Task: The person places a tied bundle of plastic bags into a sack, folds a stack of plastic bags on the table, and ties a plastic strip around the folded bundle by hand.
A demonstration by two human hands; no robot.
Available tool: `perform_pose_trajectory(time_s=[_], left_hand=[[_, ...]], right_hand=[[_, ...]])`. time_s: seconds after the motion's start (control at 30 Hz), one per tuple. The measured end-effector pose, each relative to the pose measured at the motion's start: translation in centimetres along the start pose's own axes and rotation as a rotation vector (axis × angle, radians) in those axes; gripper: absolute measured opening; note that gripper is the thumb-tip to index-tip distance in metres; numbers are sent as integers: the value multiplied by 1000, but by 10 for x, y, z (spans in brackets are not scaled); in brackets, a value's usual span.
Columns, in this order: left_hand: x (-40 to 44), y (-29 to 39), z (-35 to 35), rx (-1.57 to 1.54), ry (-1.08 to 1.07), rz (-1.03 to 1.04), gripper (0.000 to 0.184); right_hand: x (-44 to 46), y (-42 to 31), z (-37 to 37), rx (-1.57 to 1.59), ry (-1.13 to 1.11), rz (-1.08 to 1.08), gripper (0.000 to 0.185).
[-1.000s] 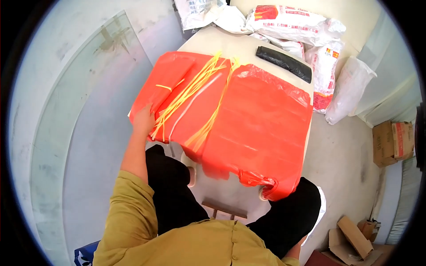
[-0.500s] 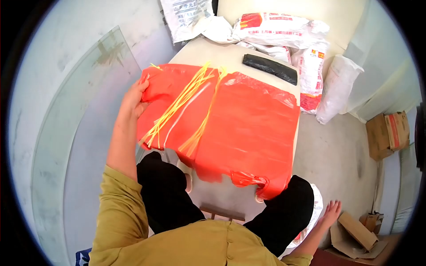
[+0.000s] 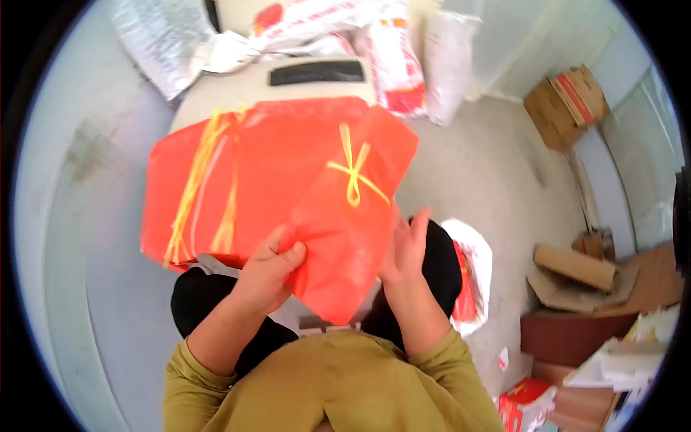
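My left hand [image 3: 270, 272] pinches the lower left edge of a red plastic bag bundle [image 3: 338, 241], thumb on top. A yellow tie [image 3: 353, 174] forms a bow on the bundle's upper part. At the bundle's right edge, my right hand [image 3: 404, 248] has its fingers stretched out and apart; whether it touches the plastic, I cannot tell. Beneath and to the left lies a wide layer of red plastic bags [image 3: 281, 151] on the table. Loose yellow strips [image 3: 194, 194] lie across that layer, with a thin whitish strip beside them.
A black folded bundle [image 3: 317, 72] lies at the back of the table [image 3: 230, 86]. Printed white sacks [image 3: 399, 68] stand behind it. On the floor by my right knee sits a white bag [image 3: 479, 266] with red plastic inside. Cardboard boxes [image 3: 565, 108] are at right.
The red bundle with the yellow bow has appeared over the bags. My left hand has left the stack's left edge and grips the bundle. My right hand has come in from the lower right.
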State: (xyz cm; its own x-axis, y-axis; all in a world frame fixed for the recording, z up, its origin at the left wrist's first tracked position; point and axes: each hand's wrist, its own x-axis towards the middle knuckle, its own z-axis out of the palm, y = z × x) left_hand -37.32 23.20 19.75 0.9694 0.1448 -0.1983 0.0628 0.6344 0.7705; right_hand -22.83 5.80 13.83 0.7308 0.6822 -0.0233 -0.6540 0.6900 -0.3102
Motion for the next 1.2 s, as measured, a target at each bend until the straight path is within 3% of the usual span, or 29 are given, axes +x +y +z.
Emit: perform_pose_trajectory(time_s=[0.1, 0.17, 0.2, 0.23, 0.33, 0.4, 0.47, 0.53, 0.57, 0.6, 0.63, 0.73, 0.8, 0.9, 1.0, 1.1, 1.2], left_hand=[[6, -55, 15, 41, -76, -243, 53], [14, -70, 25, 182, -322, -456, 56], [18, -74, 29, 252, -440, -552, 57], [23, -72, 46, 264, -581, -530, 59], [39, -77, 57, 425, -723, -619, 59], [55, -80, 67, 478, -675, -616, 51], [70, -82, 78, 514, -618, -578, 46], [83, -84, 89, 539, -535, -540, 45], [92, -86, 93, 564, -502, -533, 45], [100, -88, 97, 588, -467, -525, 46], [107, -90, 104, 578, -433, -499, 47], [134, -91, 126, 658, -328, -461, 44], [163, -101, 128, 714, -340, -388, 38], [218, -126, 131, 865, -371, -312, 35], [279, -172, 123, 1133, -558, -260, 36], [326, -219, 113, 1448, -907, -149, 42], [353, -252, 104, 1557, -1138, -272, 49]], right_hand=[[-29, -39, -14, -285, 340, -204, 58], [-54, -75, -47, -346, 587, -291, 57], [-71, -95, -29, -362, 657, -356, 54], [-93, -128, -53, -444, 613, -397, 69], [-157, -202, -43, -868, 675, -586, 67], [-185, -230, -49, -1196, 711, -685, 62], [-199, -238, -57, -1893, 1109, -437, 64], [-180, -227, -72, -2148, 1404, 171, 68], [-194, -213, -136, -2341, 1181, -135, 69], [-191, -191, -182, -2581, 1116, -134, 62], [-186, -168, -226, -2698, 1023, 28, 60], [-193, -123, -285, -1895, 616, 133, 40], [-190, -135, -271, -1791, 958, 223, 41], [-196, -160, -326, -2013, 971, -78, 42], [-174, -180, -347, -2070, 909, -209, 43], [-147, -183, -379, -2047, 899, 27, 45], [-127, -187, -376, -2097, 891, 258, 49]])
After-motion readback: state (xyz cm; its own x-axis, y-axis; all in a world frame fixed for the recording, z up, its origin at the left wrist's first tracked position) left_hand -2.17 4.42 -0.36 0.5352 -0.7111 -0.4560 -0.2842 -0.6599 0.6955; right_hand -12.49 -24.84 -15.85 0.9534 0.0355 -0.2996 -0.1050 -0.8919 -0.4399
